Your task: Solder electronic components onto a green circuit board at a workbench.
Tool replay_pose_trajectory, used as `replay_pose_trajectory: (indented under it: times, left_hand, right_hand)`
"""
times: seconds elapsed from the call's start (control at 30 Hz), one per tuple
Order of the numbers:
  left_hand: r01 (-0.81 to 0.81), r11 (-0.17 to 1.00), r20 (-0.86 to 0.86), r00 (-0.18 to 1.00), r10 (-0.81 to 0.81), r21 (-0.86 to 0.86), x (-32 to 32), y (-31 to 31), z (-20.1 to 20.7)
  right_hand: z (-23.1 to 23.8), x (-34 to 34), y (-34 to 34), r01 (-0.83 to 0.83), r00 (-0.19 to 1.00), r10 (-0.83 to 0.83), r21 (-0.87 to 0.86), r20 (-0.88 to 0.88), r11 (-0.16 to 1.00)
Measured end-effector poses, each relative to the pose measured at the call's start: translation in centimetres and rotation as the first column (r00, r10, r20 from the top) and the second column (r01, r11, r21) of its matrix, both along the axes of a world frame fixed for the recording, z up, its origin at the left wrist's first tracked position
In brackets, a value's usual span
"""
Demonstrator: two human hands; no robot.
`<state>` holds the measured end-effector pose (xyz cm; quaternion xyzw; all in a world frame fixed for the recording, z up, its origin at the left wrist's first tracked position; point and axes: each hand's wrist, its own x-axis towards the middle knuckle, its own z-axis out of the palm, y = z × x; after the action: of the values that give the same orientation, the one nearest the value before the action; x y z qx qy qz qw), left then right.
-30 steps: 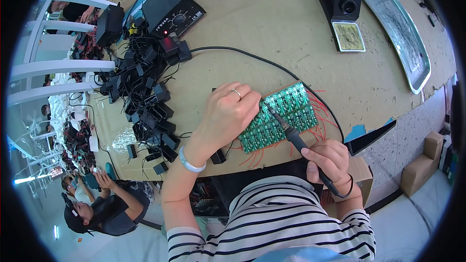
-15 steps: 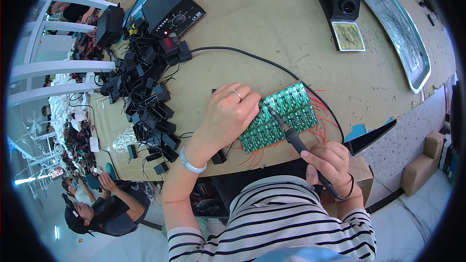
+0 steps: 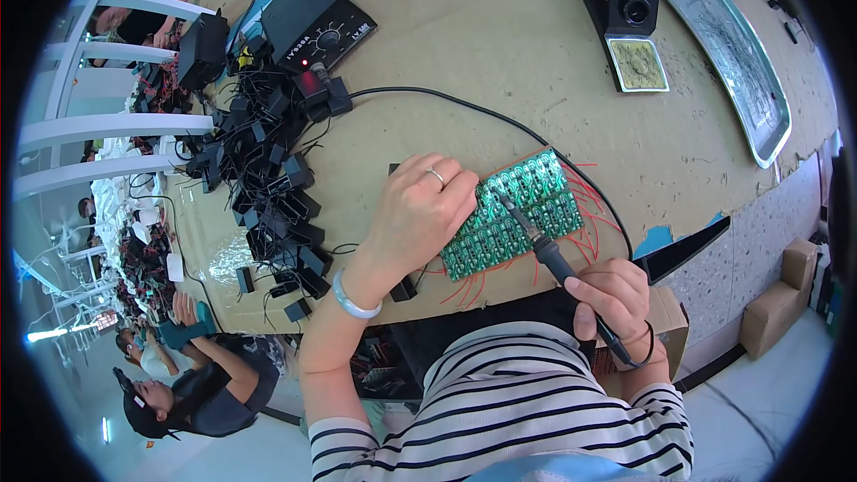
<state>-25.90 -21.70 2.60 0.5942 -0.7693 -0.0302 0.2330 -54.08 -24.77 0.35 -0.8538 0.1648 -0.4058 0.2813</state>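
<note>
My right hand point(image 3: 611, 303) is wrapped round the dark handle of a soldering iron point(image 3: 555, 261). Its tip points up and left, at or just over the upper-left part of a green circuit board panel point(image 3: 536, 205). Rows of small boards make up the panel, and thin red wires point(image 3: 585, 245) stick out along its right and lower sides. At the panel's left edge my left hand point(image 3: 427, 205) has its fingers drawn together, pointing down. The fingertips are hidden, so whatever they pinch cannot be made out. A small black block point(image 3: 403, 288) lies partly behind that wrist.
Left of my hands lies a heap of black blocks with wires point(image 3: 277, 178). Behind it stands a black soldering station point(image 3: 317, 22), its cable point(image 3: 446, 96) curving across the table. An iron stand point(image 3: 625, 0) with a sponge tray point(image 3: 638, 65) and a metal tray point(image 3: 732, 71) are far right. Co-workers sit left.
The soldering iron and my right hand have shifted slightly right, taking the tip a little along the panel. My left hand stays in place. The near co-worker's hands at left have moved.
</note>
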Motion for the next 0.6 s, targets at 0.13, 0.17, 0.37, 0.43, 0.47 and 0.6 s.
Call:
replay_pose_trajectory:
  times: [0.13, 0.17, 0.37, 0.43, 0.47, 0.6]
  left_hand:
    - [-0.003, 1.0, -0.011, 1.0, 0.003, -0.017, 0.0, -0.1, -0.1]
    - [-0.001, 1.0, -0.012, 1.0, 0.001, -0.016, 0.0, -0.2, -0.2]
    - [-0.049, 0.998, -0.07, 0.996, 0.052, 0.044, 0.4, 0.1, 0.1]
    - [-0.121, 0.971, -0.219, 0.962, 0.166, 0.204, 0.5, 0.4, 1.0]
    - [-0.121, 0.971, -0.219, 0.962, 0.166, 0.205, 0.7, 0.6, 1.3]
    - [-0.115, 0.935, -0.641, 0.7, 0.316, 0.336, 2.4, 1.6, 1.4]
  right_hand:
    - [0.0, -0.1, -0.2, -0.004, 1.0, 0.004, -0.005, 0.002, 1.0]
    - [0.0, -0.2, -0.3, -0.003, 1.0, 0.003, -0.016, 0.015, 1.0]
    - [-0.1, -0.5, -0.2, -0.001, 1.0, 0.002, -0.03, 0.029, 1.0]
    - [-0.1, -0.7, -0.2, 0.006, 1.0, -0.005, -0.025, 0.029, 1.0]
    - [-0.1, -0.8, -0.3, 0.004, 1.0, -0.003, -0.024, 0.031, 1.0]
    - [0.2, -1.1, -0.3, 0.013, 1.0, -0.012, -0.013, 0.028, 1.0]
